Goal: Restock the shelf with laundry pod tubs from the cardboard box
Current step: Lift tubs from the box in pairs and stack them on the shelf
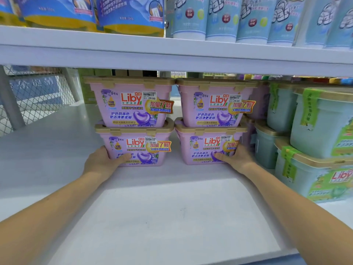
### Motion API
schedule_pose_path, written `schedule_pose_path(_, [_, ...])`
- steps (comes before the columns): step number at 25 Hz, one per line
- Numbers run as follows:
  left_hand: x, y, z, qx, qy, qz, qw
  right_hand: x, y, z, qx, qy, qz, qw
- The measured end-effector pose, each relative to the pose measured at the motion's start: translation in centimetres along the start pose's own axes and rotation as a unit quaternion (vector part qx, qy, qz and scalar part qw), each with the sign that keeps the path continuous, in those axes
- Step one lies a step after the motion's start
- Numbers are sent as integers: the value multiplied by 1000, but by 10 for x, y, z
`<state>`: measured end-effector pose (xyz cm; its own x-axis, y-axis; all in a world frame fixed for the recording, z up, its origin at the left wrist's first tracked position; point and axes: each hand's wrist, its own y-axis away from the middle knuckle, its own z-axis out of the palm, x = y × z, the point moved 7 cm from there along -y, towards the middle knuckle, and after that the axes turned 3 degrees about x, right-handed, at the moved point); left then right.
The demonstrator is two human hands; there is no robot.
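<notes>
Two stacks of pink laundry pod tubs with tan lids stand side by side deep on the white shelf [162, 207]. My left hand [103, 161] grips the left side of the lower left tub [141, 148], thumb across its front. My right hand [236, 157] grips the right side of the lower right tub [204, 148], thumb on its front. An upper left tub [131, 104] and an upper right tub [215, 104] rest on top of them. The cardboard box is out of view.
Pale green tubs [321, 127] with green tape are stacked at the right, close to my right hand. A wire mesh panel [36, 98] closes the shelf's left end. The shelf above [172, 52] carries blue pouches and light blue tubes.
</notes>
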<state>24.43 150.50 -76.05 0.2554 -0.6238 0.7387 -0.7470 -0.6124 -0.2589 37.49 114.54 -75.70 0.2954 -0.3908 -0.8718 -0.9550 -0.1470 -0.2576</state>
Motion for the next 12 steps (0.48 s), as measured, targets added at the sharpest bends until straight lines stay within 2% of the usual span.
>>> schedule_pose_path(5, [2,0,1,4,7,13,1000,2,-2,-2,-1,22,5,1000])
schedule_pose_path(12, [4,4,3,-5,-52,3,999,5,-1,-5,16,53,24,998])
